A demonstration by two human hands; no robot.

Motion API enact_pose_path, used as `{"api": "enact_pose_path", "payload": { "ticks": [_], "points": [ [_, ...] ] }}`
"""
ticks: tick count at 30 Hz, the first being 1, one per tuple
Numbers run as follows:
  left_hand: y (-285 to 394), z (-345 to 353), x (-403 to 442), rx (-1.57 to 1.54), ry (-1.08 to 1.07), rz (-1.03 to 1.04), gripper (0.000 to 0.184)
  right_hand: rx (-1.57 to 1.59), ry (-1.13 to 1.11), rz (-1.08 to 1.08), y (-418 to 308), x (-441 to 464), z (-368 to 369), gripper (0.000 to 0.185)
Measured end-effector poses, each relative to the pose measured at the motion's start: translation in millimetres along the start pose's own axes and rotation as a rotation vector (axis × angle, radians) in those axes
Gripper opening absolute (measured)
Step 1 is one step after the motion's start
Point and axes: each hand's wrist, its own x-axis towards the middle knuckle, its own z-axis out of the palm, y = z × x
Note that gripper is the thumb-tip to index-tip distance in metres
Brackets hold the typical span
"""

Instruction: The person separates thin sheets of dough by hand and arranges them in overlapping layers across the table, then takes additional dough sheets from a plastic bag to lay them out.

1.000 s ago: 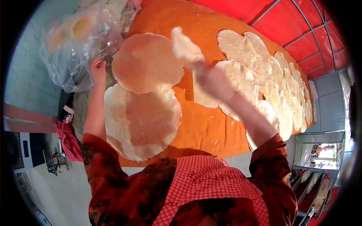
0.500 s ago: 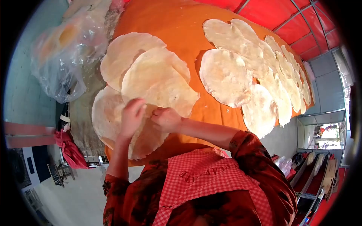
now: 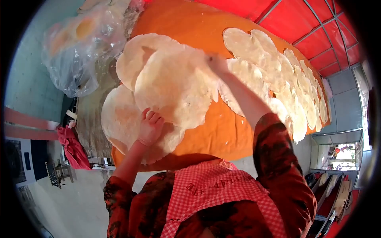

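Observation:
A large, thin, pale round sheet lies over two others at the left of the orange cloth. My left hand is at its lower left edge, fingers curled; whether they pinch the edge is too small to tell. My right hand is stretched out at the sheet's upper right edge, blurred, its fingers hard to make out. Under my right forearm and beyond it, several overlapping pale sheets spread to the right.
A clear plastic bag lies at the upper left. Below it hangs a red cloth near the table's left edge. A small chair stands on the floor at the left, and shelves are at the lower right.
From close together at the sheet's lower edge, my right hand has moved away up and right, and the sheet's right part reaches further right. My left hand stays near the lower edge.

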Motion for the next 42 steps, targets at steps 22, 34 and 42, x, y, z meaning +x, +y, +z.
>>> {"api": "enact_pose_path", "payload": {
  "ticks": [22,34,42],
  "points": [
    [33,15,3,-0.238,-0.040,-0.227,0.029,-0.147,-0.456,-0.529,-83,-238,32,0.077],
    [47,28,-2,-0.112,-0.203,-0.227,0.044,-0.241,0.001,-0.083,50,-231,-46,0.044],
    [87,26,-12,0.024,-0.137,-0.178,0.034,-0.360,-0.145,-0.057,132,-238,-68,0.028]
  ]
}}
